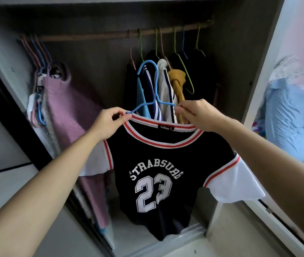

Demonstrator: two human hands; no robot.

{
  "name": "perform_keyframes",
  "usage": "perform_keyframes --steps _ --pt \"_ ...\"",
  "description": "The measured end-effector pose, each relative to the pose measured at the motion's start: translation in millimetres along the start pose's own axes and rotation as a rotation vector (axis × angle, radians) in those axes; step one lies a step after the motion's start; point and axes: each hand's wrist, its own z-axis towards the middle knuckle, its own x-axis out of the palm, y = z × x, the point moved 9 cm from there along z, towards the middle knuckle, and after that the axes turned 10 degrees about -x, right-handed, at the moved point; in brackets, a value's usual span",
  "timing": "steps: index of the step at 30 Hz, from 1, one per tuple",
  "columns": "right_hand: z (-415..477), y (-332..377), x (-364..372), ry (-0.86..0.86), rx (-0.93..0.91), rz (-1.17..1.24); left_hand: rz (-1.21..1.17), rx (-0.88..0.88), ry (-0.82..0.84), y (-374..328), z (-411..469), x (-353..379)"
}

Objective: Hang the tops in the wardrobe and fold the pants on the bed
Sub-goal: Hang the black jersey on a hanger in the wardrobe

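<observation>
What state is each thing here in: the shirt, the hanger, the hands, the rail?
jersey top: on the blue hanger, held up, not yet hung.
blue hanger: inside the neckline, hook off the rail.
left hand: pinches the collar.
right hand: pinches the hanger's arm.
rail: carries other hung clothes.

**Both Arms Out, Both Hands Pinching**

Stretched in from 8 o'clock: bare left forearm (45, 180), nearly straight. At its end, at 9 o'clock of centre, the left hand (108, 122), fingers curled, thumb and forefinger pinching the collar of the top (158, 164). Stretched in from 4 o'clock: bare right forearm (269, 158), likewise extended. At 3 o'clock of centre, the right hand (197, 115), knuckles up, fingertips closed on one end of the hanger (156, 89). Hands about level, well apart.
</observation>
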Motion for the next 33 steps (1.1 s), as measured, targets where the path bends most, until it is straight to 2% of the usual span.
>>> perform_keyframes --steps 4,7,9,11,14,17,20,23,28,33 --pt "4 -14 -12 -0.156 0.069 0.04 0.071 -0.044 0.223 5 10 8" --pt "16 -15 -11 -0.125 0.141 0.159 0.073 -0.061 0.168 2 23 -3" --pt "25 -15 -5 -0.079 0.228 0.363 0.206 -0.032 0.042 0 35 -12" --pt "31 -9 8 0.019 0.34 0.725 0.351 -0.014 -0.064 0 44 -17" --pt "44 13 20 0.168 0.333 1.093 0.351 -0.025 -0.075 7 57 -17" --pt "72 22 14 0.087 0.249 1.063 0.267 -0.017 0.006 13 76 -16" --pt "106 20 11 -0.032 0.245 1.118 0.302 -0.011 -0.023 9 102 -33" --pt "145 20 14 -0.122 0.221 1.149 0.542 0.008 -0.179 -2 134 -73" --pt "218 18 38 -0.377 0.248 1.157 0.913 0.108 -0.556 -32 180 -147" --pt "277 10 51 -0.542 0.224 1.02 0.962 0.014 -0.634 -16 218 -180"
